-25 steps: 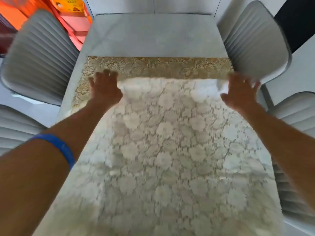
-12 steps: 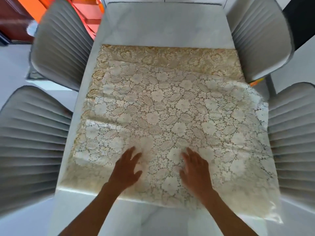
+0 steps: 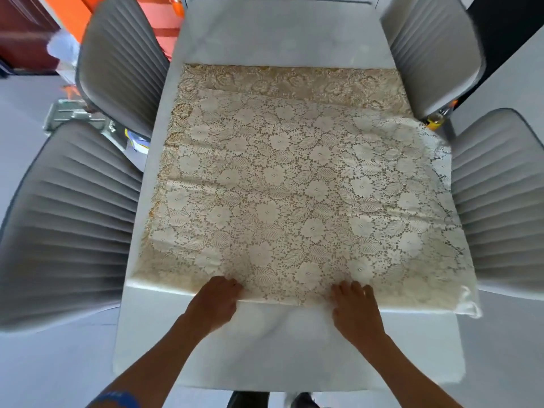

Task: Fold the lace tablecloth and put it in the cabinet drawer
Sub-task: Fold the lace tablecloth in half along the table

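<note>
My left hand [image 3: 216,301] and right hand [image 3: 354,309] rest at the near fold of the cloth [image 3: 294,189], at 6 o'clock on the table [image 3: 279,30]. My fingers lie on the fold edge, left ones curled over it, right ones flatter; I cannot tell whether either one pinches the lace. The cloth lies folded once, its cream upper layer stopping short of the golden under layer, which shows as a band at 12 o'clock and a strip at 9. At 3 o'clock the lace hangs past the table edge towards a chair [image 3: 500,201]. A blue band [image 3: 117,400] sits on my left arm.
</note>
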`<action>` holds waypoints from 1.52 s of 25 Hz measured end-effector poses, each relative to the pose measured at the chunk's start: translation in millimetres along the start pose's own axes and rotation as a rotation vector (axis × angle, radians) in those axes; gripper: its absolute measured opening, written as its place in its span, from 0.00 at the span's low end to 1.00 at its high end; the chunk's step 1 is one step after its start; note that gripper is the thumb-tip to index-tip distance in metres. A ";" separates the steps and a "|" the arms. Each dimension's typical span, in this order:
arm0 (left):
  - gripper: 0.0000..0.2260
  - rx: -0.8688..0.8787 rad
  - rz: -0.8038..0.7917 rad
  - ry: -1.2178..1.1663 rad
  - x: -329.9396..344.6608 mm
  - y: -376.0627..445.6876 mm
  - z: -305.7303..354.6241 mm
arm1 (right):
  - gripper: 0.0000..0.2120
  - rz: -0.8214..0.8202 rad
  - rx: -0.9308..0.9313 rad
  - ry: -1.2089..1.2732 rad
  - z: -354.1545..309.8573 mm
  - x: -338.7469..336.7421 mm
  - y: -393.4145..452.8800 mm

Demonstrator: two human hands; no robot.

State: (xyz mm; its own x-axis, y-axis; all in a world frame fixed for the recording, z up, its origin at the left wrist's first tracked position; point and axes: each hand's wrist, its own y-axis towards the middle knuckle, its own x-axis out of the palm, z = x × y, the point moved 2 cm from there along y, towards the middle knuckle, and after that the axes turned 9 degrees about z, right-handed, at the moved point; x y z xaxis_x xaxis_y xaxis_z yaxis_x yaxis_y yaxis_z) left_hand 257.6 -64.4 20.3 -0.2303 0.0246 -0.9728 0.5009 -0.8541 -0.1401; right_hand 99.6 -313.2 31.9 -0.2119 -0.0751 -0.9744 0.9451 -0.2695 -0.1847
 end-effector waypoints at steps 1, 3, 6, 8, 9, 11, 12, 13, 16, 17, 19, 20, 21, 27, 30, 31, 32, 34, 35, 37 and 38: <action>0.14 -0.017 -0.002 0.004 2.9 -2.6 2.0 | 0.20 0.016 -0.016 -0.006 -0.9 -0.6 -1.8; 0.13 -0.070 -0.008 -0.007 1.8 -10.4 9.9 | 0.19 0.051 -0.051 0.004 -3.4 -2.8 -8.2; 0.08 -0.186 -0.080 -0.042 -2.1 -28.5 26.6 | 0.17 0.027 -0.053 0.045 -5.2 -5.5 -26.7; 0.03 -0.298 -0.181 -0.038 -5.9 -46.2 40.4 | 0.17 0.002 -0.059 0.063 -6.1 -6.2 -43.3; 0.03 -0.316 -0.250 -0.015 -6.4 -54.1 50.0 | 0.16 -0.019 -0.066 0.080 -6.8 -4.0 -51.8; 0.08 -0.336 -0.391 0.047 -5.7 -66.8 69.4 | 0.14 -0.142 -0.075 0.128 -6.5 5.1 -68.5; 0.10 -0.359 -0.441 0.072 -5.9 -72.1 77.1 | 0.16 -0.207 -0.084 0.136 -4.8 12.7 -76.5; 0.12 -0.383 -0.470 0.078 -6.1 -75.8 82.6 | 0.18 -0.272 -0.111 0.148 -2.0 17.8 -83.4; 0.14 -0.416 -0.518 0.014 -14.3 -74.2 85.9 | 0.18 -0.355 -0.150 0.257 10.5 12.9 -83.8; 0.15 -0.410 -0.503 -0.001 -20.3 -67.6 82.4 | 0.18 -0.351 -0.152 0.300 14.8 6.6 -75.5; 0.15 -0.413 -0.428 -0.032 -38.8 -46.3 71.3 | 0.20 -0.302 -0.119 0.362 22.9 -10.6 -48.2; 0.14 -0.421 -0.375 -0.052 -49.9 -31.6 64.0 | 0.20 -0.258 -0.099 0.376 26.4 -21.4 -29.5; 0.14 -0.426 -0.320 -0.068 -60.8 -15.3 55.6 | 0.19 -0.210 -0.088 0.382 28.9 -32.9 -8.6; 0.18 -0.387 -0.119 -0.064 -96.0 115.3 -9.4 | 0.17 -0.052 0.013 0.381 42.8 -76.3 135.2; 0.20 -0.397 -0.070 -0.127 -103.7 189.6 -39.9 | 0.16 -0.010 0.064 0.371 52.9 -83.8 202.7; 0.20 -0.405 -0.054 -0.155 -104.5 213.1 -48.8 | 0.17 0.000 0.078 0.370 57.5 -83.4 223.3; 0.20 -0.416 -0.047 -0.182 -103.7 235.4 -56.5 | 0.18 0.001 0.092 0.371 63.8 -81.3 242.3; 0.22 -0.453 -0.026 -0.244 -94.6 277.1 -70.4 | 0.22 0.017 0.111 0.365 82.2 -73.6 278.2; 0.22 -0.470 -0.016 -0.262 -88.2 294.8 -75.1 | 0.24 0.034 0.122 0.355 93.5 -70.0 293.2; 0.21 -0.472 0.037 -0.240 -70.2 333.9 -80.7 | 0.27 0.078 0.136 0.295 121.8 -56.2 326.3; 0.20 -0.462 0.087 -0.206 -62.6 352.6 -83.0 | 0.28 0.095 0.138 0.245 136.8 -49.1 341.4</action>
State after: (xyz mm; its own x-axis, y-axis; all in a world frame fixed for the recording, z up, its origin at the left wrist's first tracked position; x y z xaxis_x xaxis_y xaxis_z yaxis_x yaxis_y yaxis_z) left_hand 517.8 -324.0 16.5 -0.3076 -0.1787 -0.9346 0.8311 -0.5287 -0.1725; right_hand 398.6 -532.8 34.3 -0.0418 0.1229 -0.9915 0.9115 -0.4016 -0.0882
